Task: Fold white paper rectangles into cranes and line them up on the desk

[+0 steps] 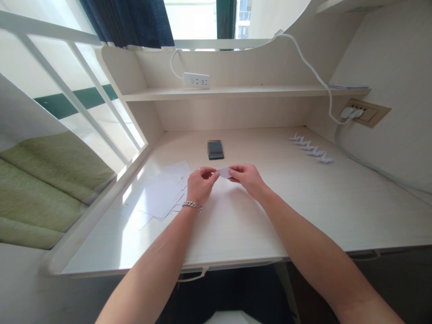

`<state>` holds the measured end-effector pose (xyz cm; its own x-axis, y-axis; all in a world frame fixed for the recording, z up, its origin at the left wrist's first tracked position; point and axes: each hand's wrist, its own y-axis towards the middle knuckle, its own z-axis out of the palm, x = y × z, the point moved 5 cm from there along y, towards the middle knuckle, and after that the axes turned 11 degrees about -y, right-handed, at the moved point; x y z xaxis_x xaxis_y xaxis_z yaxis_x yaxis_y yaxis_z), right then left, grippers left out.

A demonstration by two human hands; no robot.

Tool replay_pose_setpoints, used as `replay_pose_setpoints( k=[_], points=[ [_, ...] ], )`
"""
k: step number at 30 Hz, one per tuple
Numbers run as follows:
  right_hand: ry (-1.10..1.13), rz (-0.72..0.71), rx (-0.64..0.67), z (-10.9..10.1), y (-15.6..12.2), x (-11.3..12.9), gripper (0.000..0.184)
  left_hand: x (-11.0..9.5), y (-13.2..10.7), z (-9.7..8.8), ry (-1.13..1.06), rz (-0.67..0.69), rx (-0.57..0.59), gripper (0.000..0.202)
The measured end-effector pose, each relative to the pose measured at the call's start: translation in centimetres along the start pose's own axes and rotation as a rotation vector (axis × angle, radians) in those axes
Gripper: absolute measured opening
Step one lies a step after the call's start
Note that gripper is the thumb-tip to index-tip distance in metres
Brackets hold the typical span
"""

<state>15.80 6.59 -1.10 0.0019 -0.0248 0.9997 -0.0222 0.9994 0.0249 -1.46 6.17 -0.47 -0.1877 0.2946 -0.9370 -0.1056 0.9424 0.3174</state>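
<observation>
My left hand and my right hand meet over the middle of the white desk. Both pinch a small folded piece of white paper between thumb and fingers, held just above the desk. A ring and a chain bracelet show on my left hand and wrist. A loose pile of white paper sheets lies just left of my left hand.
A dark phone lies behind the hands. Several small folded paper figures stand in a row at the right back. A power strip sits on the shelf; a white cable runs to a wall socket. A green cushion is at left.
</observation>
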Motion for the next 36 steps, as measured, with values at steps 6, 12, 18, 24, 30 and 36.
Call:
replay_pose_setpoints(
  k=[6,12,18,24,30,36],
  points=[
    [-0.063,0.013,0.085,0.2,-0.5,0.6,0.019,0.3,0.0,0.5,-0.203,-0.066,0.099,0.040],
    [-0.110,-0.002,0.169,0.5,-0.9,0.8,0.021,0.0,-0.7,1.8,-0.349,-0.171,0.210,0.032],
    [-0.152,-0.023,0.165,0.3,-0.9,0.9,0.019,-0.1,-0.8,1.7,-0.381,-0.219,0.211,0.031],
    [-0.138,-0.031,0.159,0.3,-0.9,0.9,0.018,-0.4,-0.8,1.7,-0.423,-0.231,0.231,0.029],
    [-0.052,-0.036,0.151,0.5,-0.9,0.9,0.015,-0.4,-0.8,1.7,-0.500,-0.236,0.233,0.019],
    [0.030,-0.039,0.194,0.5,-1.0,1.0,0.020,-1.0,-0.7,1.6,-0.518,-0.169,0.249,0.011]
  ],
)
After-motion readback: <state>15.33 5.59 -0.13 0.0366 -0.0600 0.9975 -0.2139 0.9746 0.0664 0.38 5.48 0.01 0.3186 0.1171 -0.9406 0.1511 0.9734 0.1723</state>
